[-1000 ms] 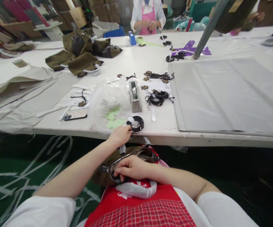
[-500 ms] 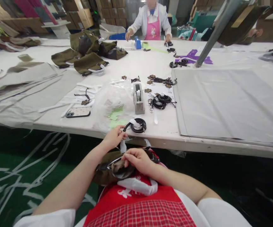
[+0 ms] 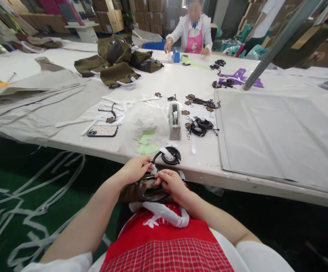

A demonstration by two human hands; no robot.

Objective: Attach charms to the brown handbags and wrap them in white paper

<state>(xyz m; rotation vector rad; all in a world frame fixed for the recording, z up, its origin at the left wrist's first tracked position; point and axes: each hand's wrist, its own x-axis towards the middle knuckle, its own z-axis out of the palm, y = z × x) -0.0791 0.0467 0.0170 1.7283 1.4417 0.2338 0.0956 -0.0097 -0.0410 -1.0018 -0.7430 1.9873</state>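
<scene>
An olive-brown bag (image 3: 128, 193) rests on my lap against the table edge, its zipper (image 3: 146, 178) open and the pale lining showing. My left hand (image 3: 135, 169) pinches the loose end of a black strap (image 3: 171, 155). The rest of that strap lies coiled on the table edge, bound with a white wrap. My right hand (image 3: 173, 183) has thumb and fingers closed at the bag's opening, apparently on the zipper edge; the exact spot is covered by the fingers. White-wrapped handles stick out from the bag, one of them across my red apron (image 3: 164, 234).
A tape dispenser (image 3: 175, 126) stands beyond the coil, beside a clear plastic bag (image 3: 132, 124) with green slips. More coiled straps (image 3: 200, 126), a phone (image 3: 103, 131), grey sheets (image 3: 277, 139) and several olive bags (image 3: 115, 75) lie on the table. A metal pole (image 3: 266, 56) rises at right. A co-worker (image 3: 193, 37) sits opposite.
My right hand has moved up and forward along the bag's opening, closer to my left hand. My left hand keeps the strap end, now near the bag's rim. The view has shifted slightly.
</scene>
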